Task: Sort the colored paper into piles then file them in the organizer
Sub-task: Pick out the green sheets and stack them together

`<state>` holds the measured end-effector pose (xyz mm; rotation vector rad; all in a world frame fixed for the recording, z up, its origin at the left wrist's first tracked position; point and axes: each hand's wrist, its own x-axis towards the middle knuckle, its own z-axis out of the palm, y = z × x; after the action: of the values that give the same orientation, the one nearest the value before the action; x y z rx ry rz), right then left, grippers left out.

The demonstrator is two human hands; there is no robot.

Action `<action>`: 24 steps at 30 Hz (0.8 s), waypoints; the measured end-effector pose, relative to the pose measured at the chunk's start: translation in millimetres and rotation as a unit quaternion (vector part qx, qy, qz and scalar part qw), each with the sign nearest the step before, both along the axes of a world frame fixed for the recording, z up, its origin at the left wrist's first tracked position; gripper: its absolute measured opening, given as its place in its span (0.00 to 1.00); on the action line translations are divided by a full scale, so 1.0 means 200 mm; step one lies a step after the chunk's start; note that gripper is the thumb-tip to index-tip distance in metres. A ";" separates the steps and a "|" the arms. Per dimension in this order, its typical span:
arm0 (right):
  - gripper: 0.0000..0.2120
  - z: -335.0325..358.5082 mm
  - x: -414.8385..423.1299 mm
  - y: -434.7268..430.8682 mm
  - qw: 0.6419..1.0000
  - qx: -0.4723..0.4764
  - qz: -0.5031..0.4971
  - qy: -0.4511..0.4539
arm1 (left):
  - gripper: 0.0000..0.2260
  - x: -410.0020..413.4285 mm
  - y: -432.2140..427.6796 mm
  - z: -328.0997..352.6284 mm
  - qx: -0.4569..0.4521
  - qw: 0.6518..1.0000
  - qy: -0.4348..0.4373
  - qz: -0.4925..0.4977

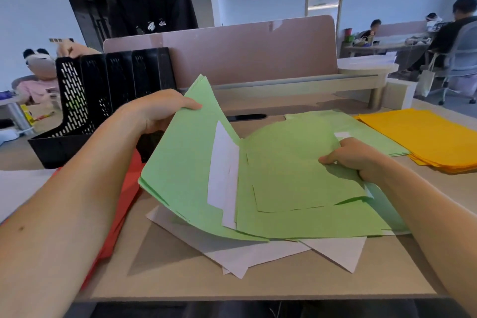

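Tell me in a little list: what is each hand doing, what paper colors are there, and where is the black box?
left hand: grips lifted green sheets by their top edge
right hand: pinches a flatter green sheet
white paper: under the green, some mixed in
yellow pile: far right
red paper: under left forearm
organizer: black, back left

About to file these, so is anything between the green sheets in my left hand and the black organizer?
Nothing visible. The green paper sheets in your left hand are beside the black perforated plastic organizer; flat red paper lies below.
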<state>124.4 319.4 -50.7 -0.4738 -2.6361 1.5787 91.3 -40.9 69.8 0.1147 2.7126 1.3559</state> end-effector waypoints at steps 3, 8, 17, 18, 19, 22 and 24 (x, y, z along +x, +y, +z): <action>0.07 0.00 0.01 0.01 1.000 -0.003 -0.006 0.002 | 0.15 0.03 0.08 0.15 -0.003 0.999 0.049 0.001; 0.05 0.01 0.01 0.01 0.999 -0.046 0.000 -0.004 | 0.09 0.05 0.29 0.32 0.013 0.995 0.096 -0.013; 0.06 0.02 0.03 0.02 0.993 -0.111 0.018 -0.040 | 0.08 -0.01 0.85 -0.01 -0.082 0.991 -0.029 -0.099; 0.07 0.02 0.03 0.02 0.993 -0.114 0.009 -0.031 | 0.07 -0.01 0.89 -0.09 -0.079 0.990 -0.044 -0.105; 0.10 0.02 0.02 0.02 0.991 -0.129 -0.003 -0.019 | 0.07 -0.03 0.93 -0.16 -0.074 0.990 -0.056 -0.111; 0.25 0.02 -0.01 0.04 0.977 -0.214 0.004 -0.007 | 0.11 -0.04 0.97 -0.31 -0.039 0.985 -0.102 -0.137; 0.24 0.02 0.00 0.04 0.970 -0.237 0.047 -0.024 | 0.18 -0.06 0.97 -0.35 0.001 0.976 -0.138 -0.171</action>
<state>124.1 327.1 -46.9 -0.4067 -2.3259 2.2632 80.2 153.5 -1.1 0.3488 2.3301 1.1767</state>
